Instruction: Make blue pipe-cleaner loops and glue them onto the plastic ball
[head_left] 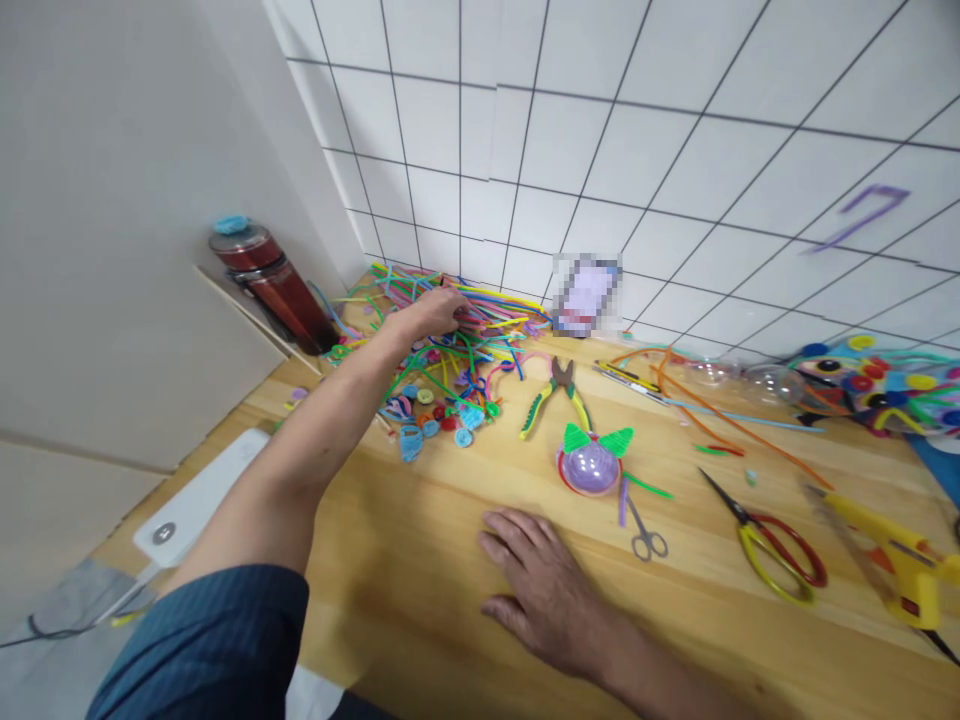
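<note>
My left hand [441, 310] reaches far out into a heap of colourful pipe cleaners [495, 308] by the tiled wall. Its fingers bend down among them, blurred and partly hidden, so I cannot make out whether they grip any. My right hand [544, 590] rests on the wooden table, palm down, fingers spread and holding nothing. Beyond it sits a clear, purple-looking dome [591, 468] with a red rim and two green pointed, ear-like pieces [616, 441]. Beside the dome lie small grey scissors [648, 540], a purple strip [623, 502] and a green one [651, 487].
Pliers [559, 395] lie behind the dome. At right are red-and-yellow scissors [780, 555], a yellow glue gun [900, 555] and clear domes [772, 383]. A phone [589, 297] leans on the wall. Left stand a red flask [281, 290] and a white power strip [202, 500].
</note>
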